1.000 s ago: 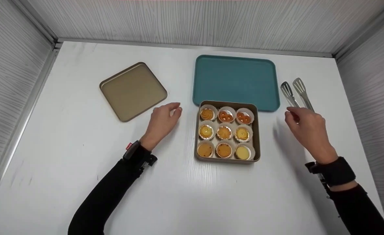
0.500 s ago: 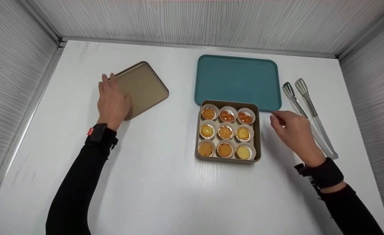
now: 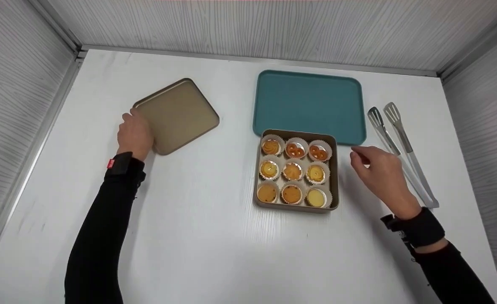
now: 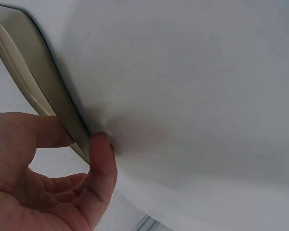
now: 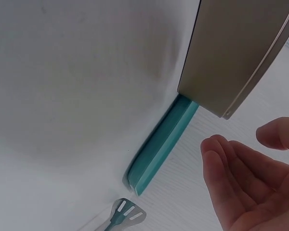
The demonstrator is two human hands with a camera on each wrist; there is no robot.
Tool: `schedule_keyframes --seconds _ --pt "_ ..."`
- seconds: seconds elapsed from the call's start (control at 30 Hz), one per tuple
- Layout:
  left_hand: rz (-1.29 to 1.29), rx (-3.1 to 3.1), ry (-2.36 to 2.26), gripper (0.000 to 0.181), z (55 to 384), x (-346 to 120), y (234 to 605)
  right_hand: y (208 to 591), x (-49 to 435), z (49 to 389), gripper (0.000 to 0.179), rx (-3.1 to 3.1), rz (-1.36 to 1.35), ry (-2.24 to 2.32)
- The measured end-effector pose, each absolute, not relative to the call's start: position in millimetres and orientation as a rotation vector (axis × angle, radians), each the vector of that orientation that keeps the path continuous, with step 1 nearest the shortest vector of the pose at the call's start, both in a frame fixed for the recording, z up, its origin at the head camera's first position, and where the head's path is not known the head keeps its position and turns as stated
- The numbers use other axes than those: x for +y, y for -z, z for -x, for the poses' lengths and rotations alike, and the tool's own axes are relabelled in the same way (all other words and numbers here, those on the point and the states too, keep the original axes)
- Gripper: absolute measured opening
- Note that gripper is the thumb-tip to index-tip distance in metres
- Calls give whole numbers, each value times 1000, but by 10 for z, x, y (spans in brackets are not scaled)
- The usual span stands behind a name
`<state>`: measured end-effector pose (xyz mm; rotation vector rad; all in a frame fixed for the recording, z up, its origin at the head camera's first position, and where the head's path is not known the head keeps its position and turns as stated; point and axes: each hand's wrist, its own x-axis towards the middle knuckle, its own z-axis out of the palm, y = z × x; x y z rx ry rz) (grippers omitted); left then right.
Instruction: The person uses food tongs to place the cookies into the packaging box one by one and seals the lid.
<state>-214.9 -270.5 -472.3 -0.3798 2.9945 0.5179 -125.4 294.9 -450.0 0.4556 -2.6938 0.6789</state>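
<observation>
At the left of the table lies a shallow, square bronze-coloured lid (image 3: 180,116). My left hand (image 3: 135,134) is at its left side. In the left wrist view, thumb and index finger pinch the wall of the lid (image 4: 50,79) from both sides. My right hand (image 3: 379,173) hovers right of a square tin (image 3: 336,181), its fingers loosely curled with nothing in them. Inside the tin sit several small pastries in paper cups, in rows. The right wrist view shows the thumb apart from the fingers (image 5: 216,171), near the tin's corner (image 5: 236,53).
A teal tray (image 3: 307,105) lies behind the tin, whose back edge overlaps the tray's front edge. Metal tongs (image 3: 404,147) with slotted ends lie on the right, just beyond my right hand. Pale panels (image 3: 248,29) border the white table (image 3: 214,245).
My left hand has swung left from the middle, passed over the bronze lid, and now pinches its left edge. The right hand has shifted left, off the tongs, toward the tin.
</observation>
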Motion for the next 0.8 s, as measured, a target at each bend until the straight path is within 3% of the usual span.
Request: schedule_keyframes --seconds 0.27,0.43,0.6,0.8 --pt "445 2838 -798 64 2178 -2884 4628 4505 2961 1239 23 -2722 -422 -698" --pt "540 2637 -1228 74 2150 -2984 4530 4482 2994 1234 24 -2709 -411 -710" --pt "618 2294 -1740 67 2135 -3011 4433 4451 3016 1227 24 -2687 -408 -728" --pt "649 2051 -2045 57 2111 -2987 4352 4442 3018 1225 24 -2662 -398 -763"
